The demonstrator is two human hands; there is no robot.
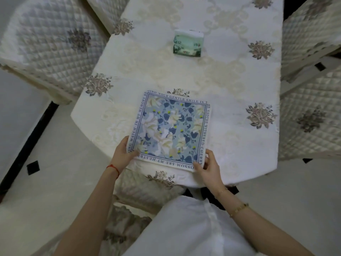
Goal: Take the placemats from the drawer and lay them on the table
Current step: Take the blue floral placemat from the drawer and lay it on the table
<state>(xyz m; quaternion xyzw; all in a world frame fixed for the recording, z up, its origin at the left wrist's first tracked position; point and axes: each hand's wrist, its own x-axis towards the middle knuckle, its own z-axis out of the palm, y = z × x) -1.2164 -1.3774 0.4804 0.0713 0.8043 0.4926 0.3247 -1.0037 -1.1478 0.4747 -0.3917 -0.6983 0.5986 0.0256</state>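
Note:
A square placemat (170,128) with blue and cream flowers and a border of dark lettering lies flat near the front edge of the table (230,85). A white edge under it may be a second mat; I cannot tell. My left hand (122,154) grips the mat's near left corner, thumb on top. My right hand (208,165) pinches the near right corner. The drawer is out of view.
A green packet of tissues (187,43) stands at the table's middle. Quilted chairs stand at the left (49,45) and at the right (310,115); another chair (147,191) is tucked under the near edge. The tablecloth has embroidered flowers.

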